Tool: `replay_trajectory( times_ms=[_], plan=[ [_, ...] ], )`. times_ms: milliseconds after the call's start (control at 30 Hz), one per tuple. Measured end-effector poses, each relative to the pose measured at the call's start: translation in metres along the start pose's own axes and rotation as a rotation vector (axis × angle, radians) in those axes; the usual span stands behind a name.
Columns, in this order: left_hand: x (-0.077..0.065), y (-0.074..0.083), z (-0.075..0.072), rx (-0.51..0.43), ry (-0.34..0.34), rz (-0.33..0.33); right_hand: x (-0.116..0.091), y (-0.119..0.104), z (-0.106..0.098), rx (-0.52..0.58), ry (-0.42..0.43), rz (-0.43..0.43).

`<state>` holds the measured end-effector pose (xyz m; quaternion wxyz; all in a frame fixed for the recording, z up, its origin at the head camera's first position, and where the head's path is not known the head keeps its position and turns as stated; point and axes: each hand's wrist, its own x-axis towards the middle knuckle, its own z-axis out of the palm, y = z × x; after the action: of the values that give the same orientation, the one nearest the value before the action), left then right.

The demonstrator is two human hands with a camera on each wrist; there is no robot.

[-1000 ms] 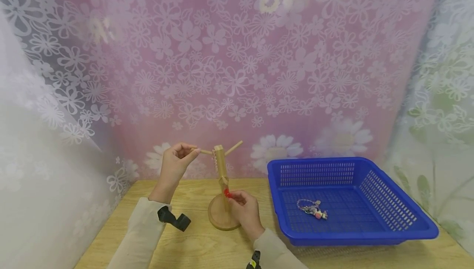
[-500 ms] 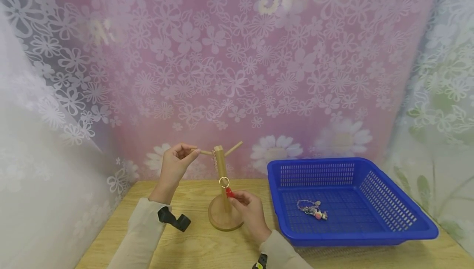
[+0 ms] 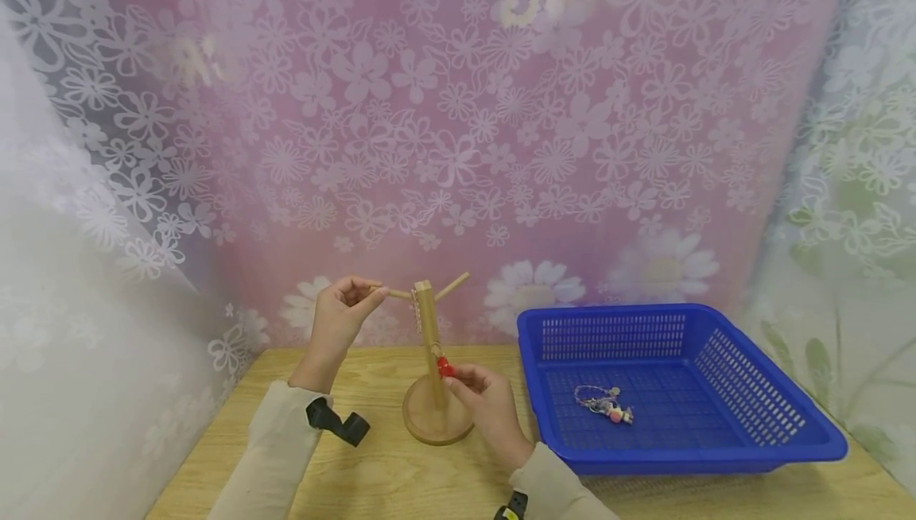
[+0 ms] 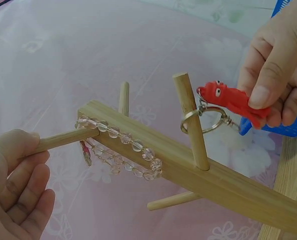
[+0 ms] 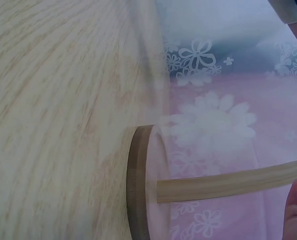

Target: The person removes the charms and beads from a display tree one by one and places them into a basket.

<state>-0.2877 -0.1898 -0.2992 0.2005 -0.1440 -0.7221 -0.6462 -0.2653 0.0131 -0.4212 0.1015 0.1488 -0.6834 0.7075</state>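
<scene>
My left hand (image 3: 336, 317) pinches the end of one peg (image 4: 63, 140) of a wooden stand (image 3: 430, 321) with a round base. From that peg hangs a bracelet of clear pinkish beads (image 4: 137, 145), lying against the post. The thumb and fingers of my right hand (image 3: 490, 409) pinch a red figure keychain (image 4: 233, 98). In the left wrist view its metal ring (image 4: 216, 129) loops round another peg (image 4: 184, 90), partway along it. Only fingertips (image 5: 293, 200) of the right hand show at the right wrist view's edge, beside the post.
A blue plastic basket (image 3: 687, 454) stands on the wooden table (image 3: 372, 472) to the right. Inside it lies a beaded strap with a small figure charm (image 3: 614, 411). More pegs (image 4: 171, 201) stick out of the post. A flowered curtain (image 3: 458, 146) hangs close behind the stand.
The right hand has shifted slightly right with the red keychain, and the ring, face-on half a second ago, now shows narrower beside the post. The left hand stays on its peg.
</scene>
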Motion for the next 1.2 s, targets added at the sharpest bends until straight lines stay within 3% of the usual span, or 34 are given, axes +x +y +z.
replay_trajectory(
  times_ms=[467,700,1200],
  plan=[
    [0.001,0.002,0.002,0.003,0.009,-0.014,0.000,-0.001,-0.007,-0.012,-0.011,-0.001],
    [0.001,0.002,0.003,0.000,0.008,-0.014,-0.003,-0.010,-0.008,0.036,-0.038,0.010],
    [0.001,0.000,0.000,0.025,0.012,0.004,-0.009,-0.034,-0.018,0.014,-0.077,0.068]
  ],
)
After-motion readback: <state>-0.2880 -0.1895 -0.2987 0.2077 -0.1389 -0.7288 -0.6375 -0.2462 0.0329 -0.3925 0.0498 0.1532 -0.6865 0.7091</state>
